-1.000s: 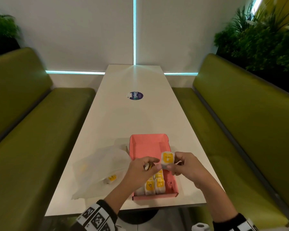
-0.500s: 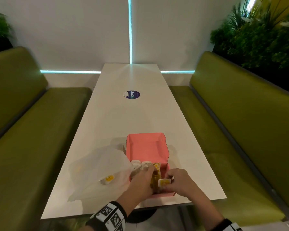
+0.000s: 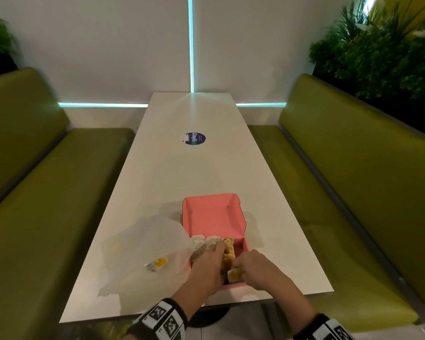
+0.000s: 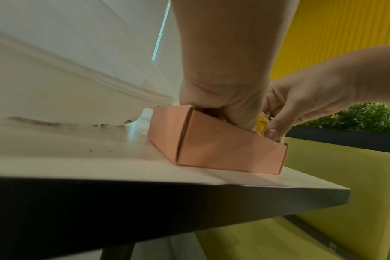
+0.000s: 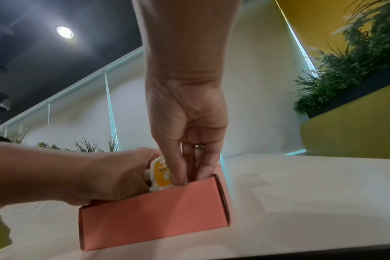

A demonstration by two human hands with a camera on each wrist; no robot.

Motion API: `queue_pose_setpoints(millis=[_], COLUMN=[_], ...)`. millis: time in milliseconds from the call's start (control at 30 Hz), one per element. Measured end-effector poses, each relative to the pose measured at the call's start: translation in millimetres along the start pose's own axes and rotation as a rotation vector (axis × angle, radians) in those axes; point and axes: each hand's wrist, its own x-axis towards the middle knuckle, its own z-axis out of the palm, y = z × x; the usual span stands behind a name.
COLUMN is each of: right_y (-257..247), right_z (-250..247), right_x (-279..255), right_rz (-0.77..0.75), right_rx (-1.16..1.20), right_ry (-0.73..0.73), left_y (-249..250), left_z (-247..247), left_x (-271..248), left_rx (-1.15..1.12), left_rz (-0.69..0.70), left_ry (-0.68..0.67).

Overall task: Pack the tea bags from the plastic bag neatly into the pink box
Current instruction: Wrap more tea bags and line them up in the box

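Note:
The pink box [image 3: 214, 217] lies open on the white table [image 3: 182, 173], with its lid flat beyond it. Several yellow-labelled tea bags [image 3: 227, 242] stand packed in its near half. My right hand [image 3: 253, 266] pinches one tea bag [image 3: 235, 274] and holds it down in the box's near right corner; the right wrist view shows the tea bag [image 5: 162, 173] between thumb and fingers. My left hand [image 3: 210, 262] reaches into the box and presses against the packed bags, its fingertips hidden. The plastic bag [image 3: 145, 251] lies left of the box with a tea bag [image 3: 158, 263] inside.
The box sits close to the table's near edge [image 4: 189, 184]. Green benches [image 3: 353, 192] run along both sides. A round dark sticker [image 3: 195, 138] marks the middle of the table, and plants [image 3: 378, 45] stand at the back right.
Both hands have come down from above the box into its near end. The tea bag in my right hand has gone from mid-air into the near right corner.

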Motion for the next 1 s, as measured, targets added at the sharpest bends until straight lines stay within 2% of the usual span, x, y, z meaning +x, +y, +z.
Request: queue_pose_setpoints(millis=[167,267,333,467,533,600,700,767,1000], right_y=[-1.7,-3.1,-4.9,-8.9,-9.6,-10.1,-10.3,-9.0,-11.7], right_z=[-3.3,-4.1,-5.3,-5.4,-4.2,-4.6,-6.4,-5.1,6.3], right_x=[4.0,4.6,4.5,6.6,9.8,11.1,11.2,11.5,15.6], right_rz=[-0.020,-0.027,-0.033,-0.041,-0.035,-0.032,-0.022,0.000,0.084], right_rx=[0.073,0.036,-0.010,-0.088,-0.097,-0.096,-0.069,-0.056,-0.088], right_ry=[-0.043,-0.079,-0.099,-0.137,-0.149,-0.151,-0.149,-0.127,0.006], left_y=[0.0,0.4,0.5,-1.3,0.4,2.3,0.4,2.0,6.7], left_z=[1.9,5.9,7.4,12.6,9.8,5.1,-0.9,-7.4,-26.2], left_x=[-0.8,8.2,11.2,9.9,10.5,9.2,-0.8,-7.8,-6.0], left_rx=[0.045,0.074,0.117,0.153,0.191,0.132,0.020,0.010,-0.057], left_rz=[-0.004,-0.158,-0.205,-0.121,-0.166,-0.200,-0.045,0.005,0.003], left_ry=[0.013,-0.041,-0.089,-0.058,-0.074,-0.102,-0.025,-0.014,-0.156])
